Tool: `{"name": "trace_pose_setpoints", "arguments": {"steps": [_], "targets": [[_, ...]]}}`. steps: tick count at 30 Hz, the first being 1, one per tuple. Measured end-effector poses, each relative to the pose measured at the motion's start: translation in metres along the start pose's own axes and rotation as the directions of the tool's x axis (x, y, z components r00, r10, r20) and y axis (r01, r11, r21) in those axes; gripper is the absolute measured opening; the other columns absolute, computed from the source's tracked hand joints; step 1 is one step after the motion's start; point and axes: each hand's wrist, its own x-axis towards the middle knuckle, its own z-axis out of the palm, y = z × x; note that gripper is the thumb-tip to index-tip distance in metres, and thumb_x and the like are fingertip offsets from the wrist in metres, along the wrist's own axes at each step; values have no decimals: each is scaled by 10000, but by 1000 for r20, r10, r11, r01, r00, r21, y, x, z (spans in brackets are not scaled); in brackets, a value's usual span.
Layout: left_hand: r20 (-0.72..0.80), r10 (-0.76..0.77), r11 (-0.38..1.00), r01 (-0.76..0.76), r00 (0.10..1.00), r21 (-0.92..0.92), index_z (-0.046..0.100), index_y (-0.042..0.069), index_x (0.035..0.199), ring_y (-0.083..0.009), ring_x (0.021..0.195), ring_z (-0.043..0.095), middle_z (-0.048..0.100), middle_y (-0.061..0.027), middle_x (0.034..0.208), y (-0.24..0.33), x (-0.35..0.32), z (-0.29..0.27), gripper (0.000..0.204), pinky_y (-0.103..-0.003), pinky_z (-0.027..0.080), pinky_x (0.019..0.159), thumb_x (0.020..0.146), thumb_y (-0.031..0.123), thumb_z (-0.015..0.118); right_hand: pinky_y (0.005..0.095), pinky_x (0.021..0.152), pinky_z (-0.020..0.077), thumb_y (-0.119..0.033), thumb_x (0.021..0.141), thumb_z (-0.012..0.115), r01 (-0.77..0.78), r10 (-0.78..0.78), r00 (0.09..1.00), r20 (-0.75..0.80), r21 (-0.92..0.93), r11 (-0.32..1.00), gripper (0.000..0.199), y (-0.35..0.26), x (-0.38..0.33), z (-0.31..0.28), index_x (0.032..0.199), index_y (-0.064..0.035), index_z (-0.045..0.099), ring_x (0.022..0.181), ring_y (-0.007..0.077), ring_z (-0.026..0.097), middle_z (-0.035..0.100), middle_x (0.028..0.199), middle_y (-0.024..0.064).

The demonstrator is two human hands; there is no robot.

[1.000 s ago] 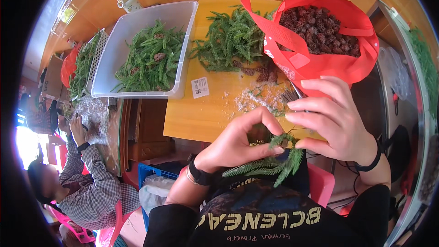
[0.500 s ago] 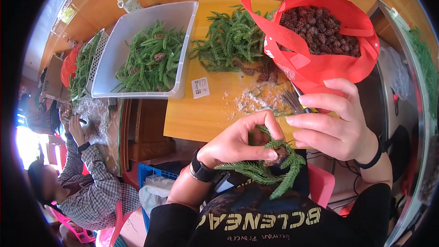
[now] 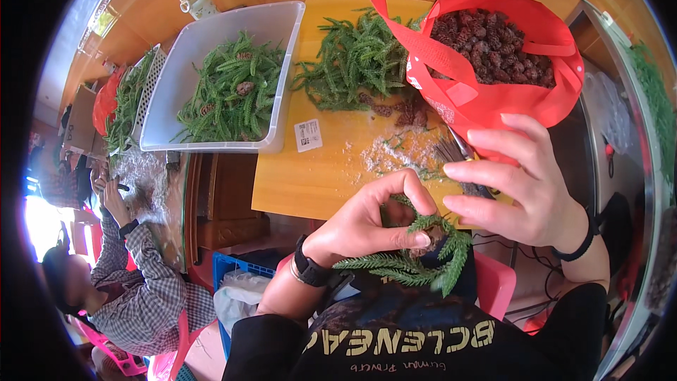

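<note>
1. Closest in: the left hand (image 3: 370,222) is pinching a bunch of green conifer sprigs (image 3: 416,264), thumb and fingertips pressed onto the stems where they meet, with what looks like a small brown cone tucked in there. The feathery, scaly tips fan out below the fingers.
2. The right hand (image 3: 525,190) sits just beside it, fingers spread and loosely curled, not clamped on anything I can make out. Looks to me like mid-bundling: the sprigs are gathered, and tidying or fixing them would need that free hand to come in while the pinch stays tight.
3. Just past the fingertips there are pale crumbs and needle bits (image 3: 395,155) on the yellow wooden table (image 3: 310,183), plus a small white label (image 3: 308,135).
4. Further out is a loose heap of the same greenery (image 3: 352,60), and a red fabric bag (image 3: 493,92) full of knobbly brown pine cones (image 3: 486,49).
5. Far left of the fingers sits a white plastic tub (image 3: 282,35) of sprigs.
</note>
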Motion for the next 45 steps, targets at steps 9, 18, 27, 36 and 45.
{"name": "trace_pose_setpoints", "arguments": {"steps": [9,18,27,36,45], "targets": [[96,287,607,-259,953,752,537,26,846,-233,851,616,600,-120,979,4,9,13,181,-310,493,717,757,-25,686,492,919,365,-186,628,729,-105,100,987,122,35,994,184,-3,5,-10,757,-100,630,1057,280,524,618,974,-10],[-133,72,973,-41,988,226,490,35,895,-153,843,580,578,-119,955,3,4,10,241,-294,492,739,773,-14,692,477,882,398,-224,674,713,-86,85,996,10,125,988,246,6,2,-6,890,-115,670,1075,275,507,615,997,6],[-37,-93,996,93,995,12,477,45,919,-147,854,567,563,-122,960,3,2,4,303,-274,474,746,747,-8,721,465,886,412,-160,665,678,76,-74,995,-60,29,997,81,5,4,-5,707,-111,630,1019,219,566,626,957,-7],[-93,-61,993,70,994,95,509,45,891,-162,828,594,597,-110,921,6,5,12,278,-278,487,714,736,-16,731,484,879,385,-206,641,742,-56,32,990,136,175,983,205,6,12,-10,731,-90,598,1039,284,531,618,918,11],[-114,166,934,-119,980,336,509,35,915,-146,854,592,576,-87,955,5,0,7,252,-262,495,717,763,-22,702,423,836,415,-247,703,733,-187,166,982,93,297,936,260,14,10,-6,861,-75,620,1000,308,528,610,918,49]]}}
